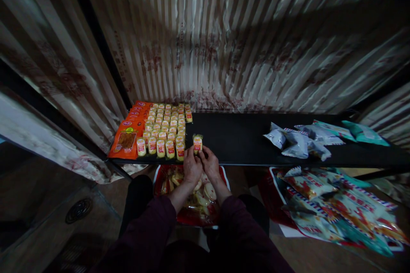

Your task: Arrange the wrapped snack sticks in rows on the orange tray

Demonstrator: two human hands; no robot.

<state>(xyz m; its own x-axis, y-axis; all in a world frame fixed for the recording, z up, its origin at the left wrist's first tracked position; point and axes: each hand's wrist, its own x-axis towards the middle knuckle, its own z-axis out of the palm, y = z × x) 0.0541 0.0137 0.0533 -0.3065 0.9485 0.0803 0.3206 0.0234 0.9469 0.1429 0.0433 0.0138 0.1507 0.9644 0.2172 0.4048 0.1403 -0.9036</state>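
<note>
My left hand and my right hand are together at the front edge of a black shelf. Both pinch one small yellow wrapped snack packet, held upright on the shelf. Just to its left stand rows of several identical yellow packets. An orange snack pack lies at the shelf's far left. Below my hands sits a red open bag holding more yellow packets.
White and grey snack bags and teal bags lie on the shelf's right part. Colourful large bags are piled on the floor at the right. A corrugated metal wall stands behind. A round floor drain is at the left.
</note>
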